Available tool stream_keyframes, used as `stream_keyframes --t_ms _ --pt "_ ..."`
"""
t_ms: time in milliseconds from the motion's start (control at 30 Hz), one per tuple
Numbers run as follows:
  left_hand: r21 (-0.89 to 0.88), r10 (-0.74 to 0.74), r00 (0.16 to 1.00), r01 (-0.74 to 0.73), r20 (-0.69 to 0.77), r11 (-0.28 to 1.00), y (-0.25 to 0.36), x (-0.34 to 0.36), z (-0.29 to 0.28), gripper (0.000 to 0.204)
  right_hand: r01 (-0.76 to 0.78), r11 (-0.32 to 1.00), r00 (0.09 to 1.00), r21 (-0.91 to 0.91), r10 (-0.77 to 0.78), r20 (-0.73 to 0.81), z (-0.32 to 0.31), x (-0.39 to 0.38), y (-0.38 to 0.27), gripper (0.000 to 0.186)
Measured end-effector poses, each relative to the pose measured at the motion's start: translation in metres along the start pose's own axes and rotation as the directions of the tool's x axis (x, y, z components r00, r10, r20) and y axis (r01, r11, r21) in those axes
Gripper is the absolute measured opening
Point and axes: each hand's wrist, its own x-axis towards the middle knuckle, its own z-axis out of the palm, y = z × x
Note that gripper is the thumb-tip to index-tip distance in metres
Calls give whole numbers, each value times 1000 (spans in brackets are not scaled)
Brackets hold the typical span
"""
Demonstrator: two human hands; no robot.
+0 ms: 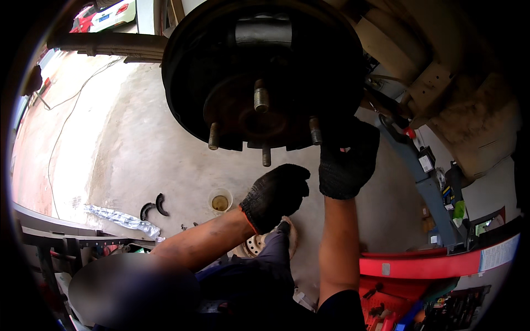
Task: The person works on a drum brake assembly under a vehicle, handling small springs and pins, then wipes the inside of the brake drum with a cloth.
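A dark round brake plate [187, 83] with a rusty hub [248, 116] and several wheel studs [260, 99] hangs overhead under a lifted car. My right hand [346, 163], in a black glove, reaches up to the plate's lower right edge; its fingertips are lost against the dark metal. My left hand [275, 196], also in a black glove, is curled into a fist just below the hub and touches nothing I can see. Whether anything lies inside the fist is hidden. A short dark stub [284, 225] shows below that wrist.
On the concrete floor lie two curved brake shoes [152, 207], a small cup of yellowish liquid [220, 202], a crumpled silvery wrap [124, 219] and a pale round metal part [255, 244]. A blue lift arm [424, 185] and a red tool cart [430, 266] stand to the right.
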Motion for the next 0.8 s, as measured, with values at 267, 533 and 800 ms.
stream_keyframes --t_ms 267,533,800 --pt "-835 -387 853 470 349 284 -16 -10 5 35 -22 997 999 -77 25 35 4 -8 3 39" --pt "403 310 929 -366 201 839 -7 -7 -15 35 -238 962 971 132 236 29 -16 -36 -3 52" --pt "-925 -248 954 237 166 295 0 -15 2 45 -453 891 776 -8 399 488 -72 -105 -49 39"
